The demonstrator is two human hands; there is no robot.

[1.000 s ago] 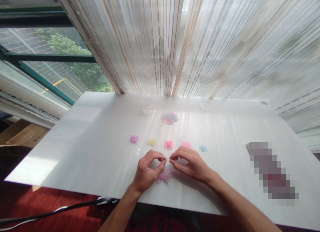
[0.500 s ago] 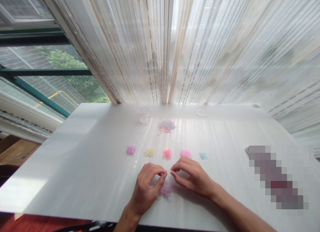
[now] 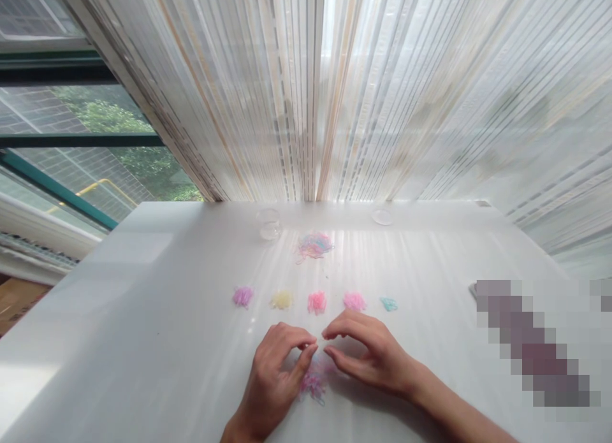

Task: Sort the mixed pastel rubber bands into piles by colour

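My left hand [image 3: 283, 373] pinches thumb and forefinger together over the table; whatever is between them is too small to make out. Close on its right, my right hand [image 3: 370, 354] has its thumb and fingers parted, with nothing visible in them. Below the fingertips lies a mixed pile of small elastic bands [image 3: 313, 384], mostly pink and purple, partly hidden by my left hand. Beyond my hands runs a row of sorted heaps: purple bands [image 3: 243, 296], yellow bands [image 3: 282, 299], coral-red bands [image 3: 316, 301], pink bands [image 3: 354, 301] and light blue bands [image 3: 389, 303].
Farther back on the white table [image 3: 191, 303] is another mixed heap of bands [image 3: 315, 245]. A clear round container [image 3: 269, 226] stands behind it on the left, a clear lid [image 3: 382, 217] to the right. A blurred-out object [image 3: 535, 341] lies at the right. Striped curtains [image 3: 310, 99] hang behind.
My right thumb and forefinger have moved apart from a near pinch. My left hand keeps its pinch. The whole view has shifted slightly; the heaps look the same.
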